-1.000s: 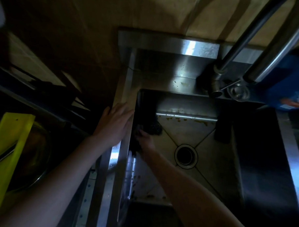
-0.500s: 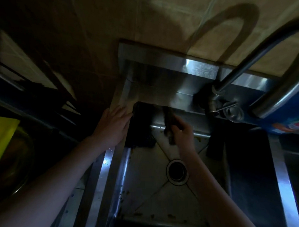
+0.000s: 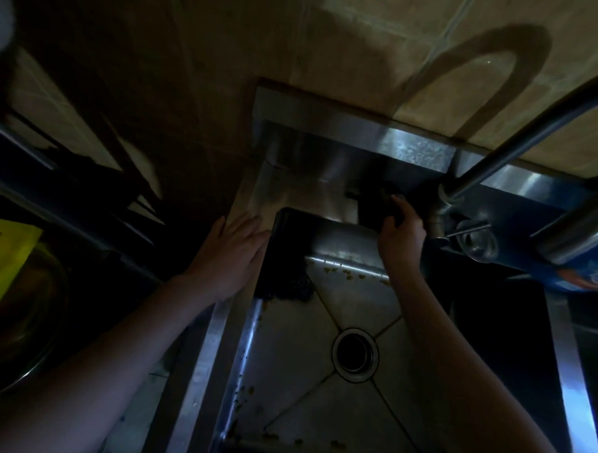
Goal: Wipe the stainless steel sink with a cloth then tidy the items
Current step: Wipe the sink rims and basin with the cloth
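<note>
Sink [image 3: 214, 328]: stainless, basin floor lit, far ledge and right wall in deep shadow. Crumbs [image 3: 348, 272] lie along the foot of the far wall; more are scattered down the left edge and near the front.

Cloth [image 3: 370, 209]: dark, bunched on the far ledge, just left of the faucet [image 3: 492, 163] base. Its outline is hard to read in the gloom.

Right hand [image 3: 401, 234]: fingers curled over the cloth, pressing it onto the ledge. Left hand [image 3: 231, 254]: flat, fingers straight and spread, resting on the left rim, holding nothing.

Judgement: the step in hand is wiping the ledge around the faucet base. To do it well:
- keep the cloth flat under the palm rather than balled, for fuller contact;
- work from the ledge down into the basin, so loosened dirt falls toward the drain [image 3: 354, 353];
- follow the corner where ledge meets backsplash;
- keep the left hand as a brace.

A dark scouring pad [image 3: 285, 284] sits in the far-left basin corner and needs lifting before the floor is wiped.

Outside the sink: a blue container [image 3: 576, 272] behind the faucet on the right, a yellow board [image 3: 4, 265] and a metal bowl [image 3: 22, 334] on the left.
</note>
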Motion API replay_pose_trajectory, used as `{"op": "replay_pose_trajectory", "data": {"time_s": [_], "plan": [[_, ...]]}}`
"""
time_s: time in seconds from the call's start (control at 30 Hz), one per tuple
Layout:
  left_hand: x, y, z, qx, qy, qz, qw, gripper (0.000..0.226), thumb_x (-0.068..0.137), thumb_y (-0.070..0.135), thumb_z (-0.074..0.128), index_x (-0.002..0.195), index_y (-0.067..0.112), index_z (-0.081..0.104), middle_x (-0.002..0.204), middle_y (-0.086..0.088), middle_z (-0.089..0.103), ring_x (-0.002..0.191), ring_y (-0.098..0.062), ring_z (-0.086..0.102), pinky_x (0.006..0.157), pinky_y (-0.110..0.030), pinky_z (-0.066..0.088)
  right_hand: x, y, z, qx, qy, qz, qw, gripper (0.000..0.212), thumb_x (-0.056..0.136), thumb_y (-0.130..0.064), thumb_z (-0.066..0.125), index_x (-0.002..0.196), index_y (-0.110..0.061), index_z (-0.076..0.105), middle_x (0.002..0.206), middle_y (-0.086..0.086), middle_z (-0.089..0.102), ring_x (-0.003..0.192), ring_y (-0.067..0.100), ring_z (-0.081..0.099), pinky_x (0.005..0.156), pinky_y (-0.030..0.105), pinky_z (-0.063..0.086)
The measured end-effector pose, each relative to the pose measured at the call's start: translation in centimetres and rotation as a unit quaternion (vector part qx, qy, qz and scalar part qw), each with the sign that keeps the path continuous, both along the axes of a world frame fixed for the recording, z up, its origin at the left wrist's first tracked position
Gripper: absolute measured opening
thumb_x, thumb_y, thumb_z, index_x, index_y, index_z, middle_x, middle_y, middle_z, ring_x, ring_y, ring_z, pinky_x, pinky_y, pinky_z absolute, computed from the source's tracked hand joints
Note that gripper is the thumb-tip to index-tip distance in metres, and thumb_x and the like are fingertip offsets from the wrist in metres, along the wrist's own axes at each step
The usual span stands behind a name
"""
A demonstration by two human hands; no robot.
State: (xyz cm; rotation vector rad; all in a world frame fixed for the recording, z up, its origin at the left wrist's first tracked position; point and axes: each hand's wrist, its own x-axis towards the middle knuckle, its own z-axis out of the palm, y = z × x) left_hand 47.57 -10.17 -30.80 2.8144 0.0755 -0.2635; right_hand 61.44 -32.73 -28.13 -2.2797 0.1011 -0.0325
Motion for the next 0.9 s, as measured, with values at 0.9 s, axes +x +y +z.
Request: {"op": "replay_pose_trajectory", "data": {"time_s": [0.9], "plan": [[-0.2, -2.0, -0.5, 0.030, -0.037, 0.036, 0.998, 0.048, 0.095, 0.029, 0.043, 0.141, 0.020, 0.036, 0.153, -0.008, 0.027, 0.143, -0.024, 0.017, 0.110, -0.043, 0.016, -0.5, -3.1, -4.9, -0.349, -0.216, 0.567, 0.714, 0.041, 0.085, -0.006, 0.042, 0.119, -0.007, 0.066, 0.126, 0.010, 0.064, 0.117, 0.041, 0.058, 0.092, 0.050, 0.052]]}}
